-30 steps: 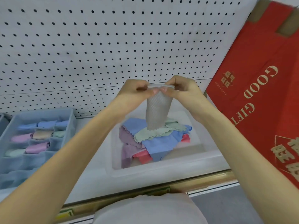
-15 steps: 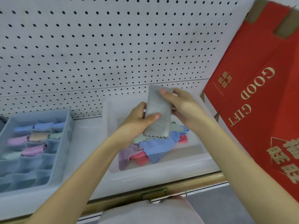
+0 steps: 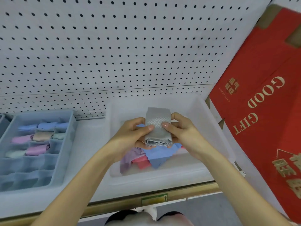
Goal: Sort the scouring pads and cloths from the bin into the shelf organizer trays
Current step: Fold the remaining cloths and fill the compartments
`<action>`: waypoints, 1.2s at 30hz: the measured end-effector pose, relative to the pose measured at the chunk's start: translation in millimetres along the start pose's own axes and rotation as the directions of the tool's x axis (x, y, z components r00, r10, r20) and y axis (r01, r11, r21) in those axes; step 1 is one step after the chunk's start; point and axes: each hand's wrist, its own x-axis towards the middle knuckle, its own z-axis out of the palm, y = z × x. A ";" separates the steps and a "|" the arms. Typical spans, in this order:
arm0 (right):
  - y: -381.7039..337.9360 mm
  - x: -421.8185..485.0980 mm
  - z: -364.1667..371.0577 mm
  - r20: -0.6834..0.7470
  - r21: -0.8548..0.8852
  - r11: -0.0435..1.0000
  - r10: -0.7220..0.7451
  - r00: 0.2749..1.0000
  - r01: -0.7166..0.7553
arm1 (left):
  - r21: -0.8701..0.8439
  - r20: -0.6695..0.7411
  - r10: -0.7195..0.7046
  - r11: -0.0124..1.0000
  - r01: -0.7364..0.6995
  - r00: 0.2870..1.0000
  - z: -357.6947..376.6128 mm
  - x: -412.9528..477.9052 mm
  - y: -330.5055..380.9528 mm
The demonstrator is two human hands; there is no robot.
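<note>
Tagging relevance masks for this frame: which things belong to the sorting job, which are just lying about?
Job: grey cloth, gripped by left hand and right hand; clear bin with loose cloths; blue organizer tray with rolled cloths.
Lying about: red gift box; pegboard; shelf-edge label.

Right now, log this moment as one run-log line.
step: folding | left hand: grips folded grey textured cloth | right hand: grips same cloth | over: translucent white plastic bin | target: blue compartment organizer tray, partly filled
</note>
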 end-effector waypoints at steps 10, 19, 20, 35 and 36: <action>14.7 -17.3 4.5 -0.063 0.048 0.987 -0.148 0.987 0.152 | -0.173 -0.266 0.138 0.967 -0.188 0.954 19.6 -13.8 -19.8; 41.0 -28.7 -4.9 0.054 -0.017 0.993 -0.119 0.991 0.120 | -0.305 0.057 0.106 0.949 -0.083 0.993 1.2 -25.7 -44.1; 43.5 -28.8 -4.1 0.035 -0.017 0.990 -0.141 0.989 0.141 | -0.293 0.102 0.095 0.954 -0.061 0.990 -1.9 -26.4 -46.4; 63.0 -29.6 41.9 -0.372 0.231 0.969 0.002 0.928 0.091 | -0.195 -0.369 0.087 0.966 -0.168 0.925 29.8 -18.9 -59.4; 63.1 -31.4 43.7 -0.388 0.246 0.965 0.012 0.921 0.091 | -0.235 -0.392 0.075 0.955 -0.179 0.917 30.6 -19.6 -60.8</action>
